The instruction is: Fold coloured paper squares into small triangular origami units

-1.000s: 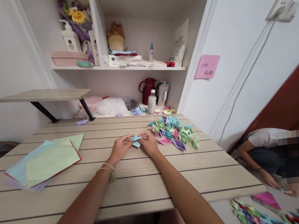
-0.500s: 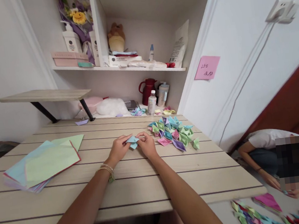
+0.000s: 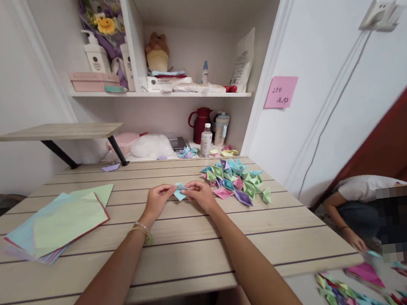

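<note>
A small piece of folded light-blue paper (image 3: 180,193) is held between my two hands above the middle of the table. My left hand (image 3: 158,200) pinches its left side between thumb and fingers. On the opposite side, my right hand (image 3: 200,195) grips it, thumb and fingertips pressed together. Just right of my right hand lies a heap of folded paper boats (image 3: 238,180) in blue, green, pink and purple. Far to the left rests a stack of coloured paper sheets (image 3: 66,224), pale green on top.
A small raised shelf (image 3: 61,131) on black legs stands at the table's back left. Behind the table are a plastic bottle (image 3: 206,140) and a red jug (image 3: 200,123). At right, another person (image 3: 361,213) crouches on the floor near more folded papers (image 3: 348,292).
The blue paper has been turned in my fingers and now shows a different, squarer face. My left hand has drawn slightly left. The other person's hands have moved apart.
</note>
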### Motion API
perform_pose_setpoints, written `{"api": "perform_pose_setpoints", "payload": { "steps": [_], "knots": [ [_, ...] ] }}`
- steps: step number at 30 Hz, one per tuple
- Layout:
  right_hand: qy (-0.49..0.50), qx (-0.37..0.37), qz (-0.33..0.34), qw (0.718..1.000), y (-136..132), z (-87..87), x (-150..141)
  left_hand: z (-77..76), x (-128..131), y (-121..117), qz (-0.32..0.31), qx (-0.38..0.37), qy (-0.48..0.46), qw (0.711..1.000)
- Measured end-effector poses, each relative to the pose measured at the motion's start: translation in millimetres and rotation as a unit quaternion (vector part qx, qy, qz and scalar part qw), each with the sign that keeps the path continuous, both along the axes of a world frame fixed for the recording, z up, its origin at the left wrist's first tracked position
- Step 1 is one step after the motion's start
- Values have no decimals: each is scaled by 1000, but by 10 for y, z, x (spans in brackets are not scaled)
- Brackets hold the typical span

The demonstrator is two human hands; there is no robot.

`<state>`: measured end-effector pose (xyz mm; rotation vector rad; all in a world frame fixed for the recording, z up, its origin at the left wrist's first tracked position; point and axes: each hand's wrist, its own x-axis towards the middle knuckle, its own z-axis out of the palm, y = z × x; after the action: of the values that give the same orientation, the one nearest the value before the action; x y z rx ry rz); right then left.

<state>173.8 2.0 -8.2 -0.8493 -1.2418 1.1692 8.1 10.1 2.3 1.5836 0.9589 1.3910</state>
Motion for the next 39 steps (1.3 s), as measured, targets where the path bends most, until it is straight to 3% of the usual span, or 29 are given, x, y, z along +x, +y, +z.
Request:
{"api": "perform_pose_setpoints", "payload": {
  "steps": [11, 23, 29, 33, 39],
  "knots": [
    [-1, -6, -7, 1000, 29, -34, 17, -67, -27, 62, 6, -36, -69, 997],
    [2, 26, -21, 999, 22, -43, 4, -49, 12, 17, -34, -44, -43, 998],
    [-46, 51, -4, 998, 6, -37, 3, -50, -11, 29, -14, -39, -43, 998],
    [-66, 61, 5, 996, 18, -81, 7, -54, -7, 15, -51, -54, -21, 997],
    [-199, 127, -80, 968, 42, -85, 80, -85, 1, -4, -34, 11, 48, 998]
  ]
}}
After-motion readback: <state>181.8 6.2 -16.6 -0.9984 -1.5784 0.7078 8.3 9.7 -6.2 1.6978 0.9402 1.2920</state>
